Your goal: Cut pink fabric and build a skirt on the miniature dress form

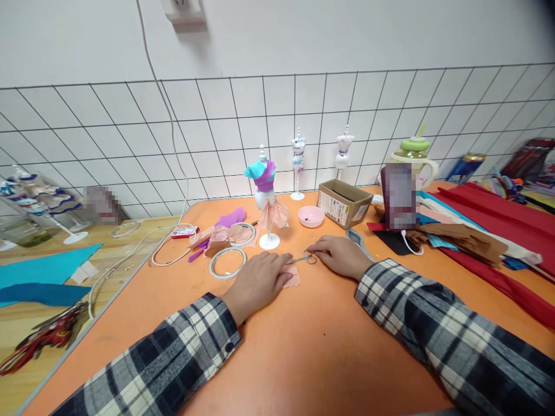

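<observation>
My left hand (262, 280) lies flat on the orange table, fingers stretched out, partly over a small piece of peach crepe paper (293, 277). Small metal scissors (307, 259) lie between the hands, with their blades toward the left fingertips. At their ring handles, the fingers of my right hand (340, 254) are closed. Just beyond stands a small white dress form (264, 199) wearing a turquoise and purple top and a gathered peach skirt. Two rolls of tape, one of them the nearer white roll (228, 263), lie left of it beside crumpled peach and purple paper (225, 231).
A pink bowl (311, 216) and a cardboard box (344, 202) stand behind the right hand. Two more dress forms are by the tiled wall. At right are a propped phone (399, 196), a green-lidded jug (414, 151) and red paper (489, 214). Red-handled pliers (47, 335) lie far left.
</observation>
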Tool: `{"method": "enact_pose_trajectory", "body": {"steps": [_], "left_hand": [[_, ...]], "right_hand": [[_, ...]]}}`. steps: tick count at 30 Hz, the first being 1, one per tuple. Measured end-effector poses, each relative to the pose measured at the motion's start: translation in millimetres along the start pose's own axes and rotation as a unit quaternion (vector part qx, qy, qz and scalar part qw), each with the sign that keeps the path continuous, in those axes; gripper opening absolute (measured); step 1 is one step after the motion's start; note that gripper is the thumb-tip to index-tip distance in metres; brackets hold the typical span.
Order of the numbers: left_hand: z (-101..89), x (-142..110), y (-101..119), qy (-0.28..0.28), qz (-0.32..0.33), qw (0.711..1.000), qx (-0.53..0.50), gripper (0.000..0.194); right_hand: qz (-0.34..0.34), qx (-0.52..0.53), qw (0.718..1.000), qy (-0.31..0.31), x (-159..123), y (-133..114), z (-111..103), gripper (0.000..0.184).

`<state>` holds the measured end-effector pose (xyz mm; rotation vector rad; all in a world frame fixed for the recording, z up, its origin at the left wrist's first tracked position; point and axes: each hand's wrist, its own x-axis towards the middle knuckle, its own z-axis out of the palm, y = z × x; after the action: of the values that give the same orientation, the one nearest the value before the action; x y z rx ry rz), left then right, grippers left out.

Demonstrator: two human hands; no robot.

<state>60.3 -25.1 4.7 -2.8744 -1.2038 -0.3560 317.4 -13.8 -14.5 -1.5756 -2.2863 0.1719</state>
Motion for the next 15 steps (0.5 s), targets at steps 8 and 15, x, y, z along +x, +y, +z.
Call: {"method": "enact_pose_trajectory", "body": {"steps": [8, 15], "left_hand": [[-10.2, -30.3, -17.7, -0.031, 0.102, 0.991, -0.077, 0.024], [-17.6, -40.0, -17.4, -0.08, 0.082, 0.99, -0.077, 0.026]], "right_hand": [[-0.182, 0.005, 0.98, 0.081, -15.2, -46.0, 0.2, 0.021], [-0.274, -0.055, 0.96, -0.032, -22.1, -76.4, 15.9, 0.023]]}}
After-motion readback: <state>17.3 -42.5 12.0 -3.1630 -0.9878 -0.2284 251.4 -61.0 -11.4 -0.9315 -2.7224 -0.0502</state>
